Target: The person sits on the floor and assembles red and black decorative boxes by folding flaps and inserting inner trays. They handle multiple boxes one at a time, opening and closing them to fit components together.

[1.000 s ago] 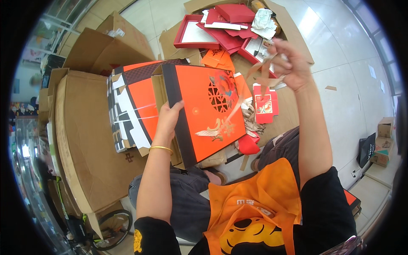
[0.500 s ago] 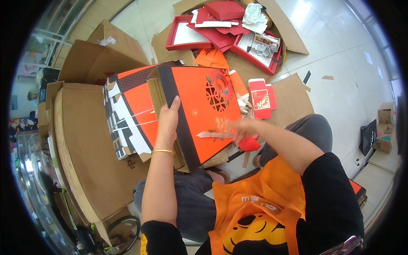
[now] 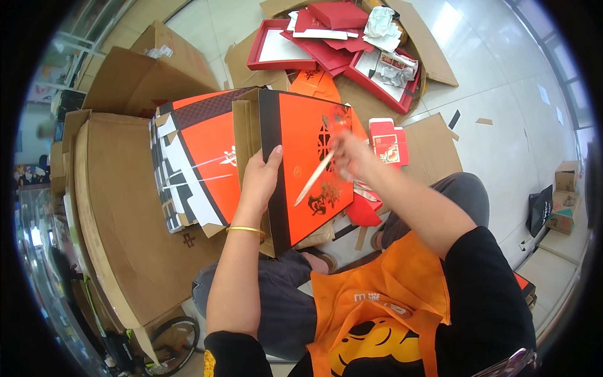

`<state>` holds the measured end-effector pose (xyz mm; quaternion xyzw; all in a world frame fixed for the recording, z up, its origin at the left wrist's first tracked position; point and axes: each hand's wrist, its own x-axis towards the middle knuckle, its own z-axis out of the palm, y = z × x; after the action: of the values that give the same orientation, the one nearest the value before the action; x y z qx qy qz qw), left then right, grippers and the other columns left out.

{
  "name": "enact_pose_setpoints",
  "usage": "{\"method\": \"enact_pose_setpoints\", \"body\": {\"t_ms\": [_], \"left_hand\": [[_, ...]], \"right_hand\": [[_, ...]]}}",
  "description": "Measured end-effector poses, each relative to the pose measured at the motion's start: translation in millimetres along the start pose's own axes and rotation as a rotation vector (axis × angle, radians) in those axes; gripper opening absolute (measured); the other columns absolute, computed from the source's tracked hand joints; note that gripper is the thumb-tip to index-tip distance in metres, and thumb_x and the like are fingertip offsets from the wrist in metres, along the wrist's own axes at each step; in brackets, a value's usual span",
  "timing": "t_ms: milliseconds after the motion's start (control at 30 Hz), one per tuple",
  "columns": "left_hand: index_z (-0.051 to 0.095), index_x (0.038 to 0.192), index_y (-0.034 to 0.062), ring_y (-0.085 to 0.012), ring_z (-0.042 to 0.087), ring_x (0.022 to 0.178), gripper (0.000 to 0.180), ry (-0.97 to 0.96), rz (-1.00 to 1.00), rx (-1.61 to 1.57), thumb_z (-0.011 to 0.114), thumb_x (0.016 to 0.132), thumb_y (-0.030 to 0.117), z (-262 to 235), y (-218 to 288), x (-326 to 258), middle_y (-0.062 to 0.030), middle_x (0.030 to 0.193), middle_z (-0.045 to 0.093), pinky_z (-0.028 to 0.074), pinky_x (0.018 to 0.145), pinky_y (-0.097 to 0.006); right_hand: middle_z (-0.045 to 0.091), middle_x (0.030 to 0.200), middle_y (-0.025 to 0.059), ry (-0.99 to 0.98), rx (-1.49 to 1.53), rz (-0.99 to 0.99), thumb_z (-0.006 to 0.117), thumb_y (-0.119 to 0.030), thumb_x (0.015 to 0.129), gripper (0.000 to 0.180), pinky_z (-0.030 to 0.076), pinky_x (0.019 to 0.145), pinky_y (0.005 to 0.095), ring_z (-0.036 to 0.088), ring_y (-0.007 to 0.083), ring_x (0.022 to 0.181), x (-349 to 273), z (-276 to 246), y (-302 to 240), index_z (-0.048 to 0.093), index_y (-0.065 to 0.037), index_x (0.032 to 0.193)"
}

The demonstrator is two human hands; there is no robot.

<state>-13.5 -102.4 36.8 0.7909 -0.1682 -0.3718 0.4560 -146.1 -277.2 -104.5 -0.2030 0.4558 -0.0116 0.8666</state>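
Gripping the orange box [image 3: 303,154] with your left hand [image 3: 259,177], you pinch a ribbon [image 3: 316,178] over it in your right hand [image 3: 353,157].

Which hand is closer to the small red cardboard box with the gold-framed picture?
The right hand, just left of that red box, over the black-banded orange cardboard box. The left hand is farther left, on the black band.
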Motion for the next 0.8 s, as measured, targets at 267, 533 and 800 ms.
{"method": "enact_pose_setpoints", "body": {"t_ms": [267,533,800], "left_hand": [[0.064,0.128,-0.0027,-0.0181,0.065,0.108,0.040,-0.022,-0.043,-0.029,0.055,0.107,0.030,-6.8,-7.6,3.1,-0.0114,0.119,0.071,0.049,0.095,-0.031],[0.063,0.131,-0.0027,-0.0201,0.058,0.123,0.054,-0.051,-0.034,-0.147,0.058,0.103,0.043,-7.8,-1.7,3.6,-0.0130,0.130,0.066,0.038,0.110,-0.034],[0.046,0.149,-0.0051,-0.0246,0.042,0.143,0.079,-0.130,-0.046,-0.384,0.051,0.103,0.059,2.4,10.0,0.5,-0.0174,0.154,0.047,0.029,0.119,-0.036]], "right_hand": [[0.048,0.073,-0.0052,0.153,-0.234,-0.602,0.060,-0.042,0.102,0.035,0.024,0.042,0.0233,0.026,0.0041,0.050,-80.1,20.2,-114.2,0.068,-0.010,0.112],[0.068,0.080,0.0042,0.089,-0.914,-0.721,0.064,-0.043,0.097,0.036,0.050,0.072,0.0337,0.061,0.0133,0.075,-80.9,42.2,-95.6,0.079,-0.011,0.104],[0.076,0.087,0.0076,-0.019,-1.290,-0.697,0.063,-0.043,0.092,0.031,0.056,0.078,0.0394,0.072,0.0278,0.084,-63.2,59.4,-21.5,0.080,-0.022,0.106]]}}
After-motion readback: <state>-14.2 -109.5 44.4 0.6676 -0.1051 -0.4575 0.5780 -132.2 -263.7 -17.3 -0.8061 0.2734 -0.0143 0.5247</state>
